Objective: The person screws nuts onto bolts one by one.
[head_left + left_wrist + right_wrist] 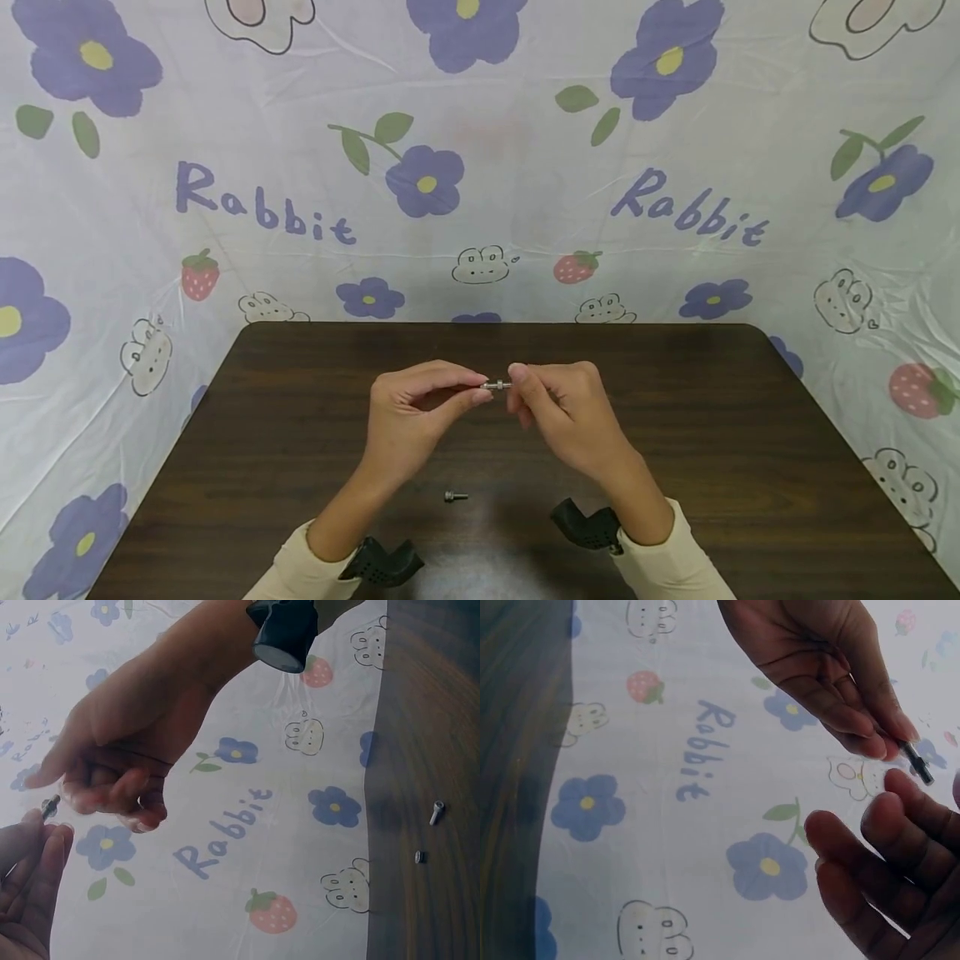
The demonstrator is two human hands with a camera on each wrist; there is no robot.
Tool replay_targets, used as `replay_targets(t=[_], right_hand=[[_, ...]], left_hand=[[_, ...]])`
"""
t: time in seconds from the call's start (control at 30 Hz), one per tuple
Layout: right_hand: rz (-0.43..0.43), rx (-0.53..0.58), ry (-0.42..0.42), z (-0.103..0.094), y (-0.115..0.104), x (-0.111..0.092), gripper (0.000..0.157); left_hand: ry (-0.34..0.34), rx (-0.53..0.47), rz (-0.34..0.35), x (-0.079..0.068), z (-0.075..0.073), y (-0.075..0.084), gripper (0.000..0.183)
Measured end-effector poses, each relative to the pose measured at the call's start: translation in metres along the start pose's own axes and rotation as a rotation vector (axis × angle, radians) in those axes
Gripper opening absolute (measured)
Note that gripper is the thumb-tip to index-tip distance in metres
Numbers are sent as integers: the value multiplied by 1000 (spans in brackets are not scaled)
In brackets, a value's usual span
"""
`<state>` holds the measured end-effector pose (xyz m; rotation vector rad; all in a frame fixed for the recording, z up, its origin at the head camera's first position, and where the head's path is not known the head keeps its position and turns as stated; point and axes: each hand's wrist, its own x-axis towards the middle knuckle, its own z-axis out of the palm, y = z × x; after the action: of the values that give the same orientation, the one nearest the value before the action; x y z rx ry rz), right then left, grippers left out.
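Observation:
In the head view my left hand (408, 408) pinches a small metal bolt (493, 385) between thumb and fingertips, above the table. A nut (500, 385) sits partway along the bolt's shank. The shank's free end points toward my right hand (573, 408). In the right wrist view that bolt tip (928, 778) is exposed, with the right fingers (889, 817) loosely bent just below it and holding nothing. A second bolt (456, 497) lies on the dark wooden table (300, 467). Near it in the left wrist view is a loose nut (420, 857).
Black wrist-worn cameras, one on the left wrist (382, 562) and one on the right wrist (588, 525), jut inward over the table. A white cloth (510, 100) printed with flowers and rabbits hangs behind the table and along both sides.

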<state>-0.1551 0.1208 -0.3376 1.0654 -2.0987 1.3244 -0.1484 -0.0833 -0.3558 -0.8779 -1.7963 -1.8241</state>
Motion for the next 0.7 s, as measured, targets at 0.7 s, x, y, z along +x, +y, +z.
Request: replay_targets(t=[0.7], right_hand=[[-162,-6,-4,-3,-1,5,26]], left_hand=[[20,-9,13,0,0,0,15]])
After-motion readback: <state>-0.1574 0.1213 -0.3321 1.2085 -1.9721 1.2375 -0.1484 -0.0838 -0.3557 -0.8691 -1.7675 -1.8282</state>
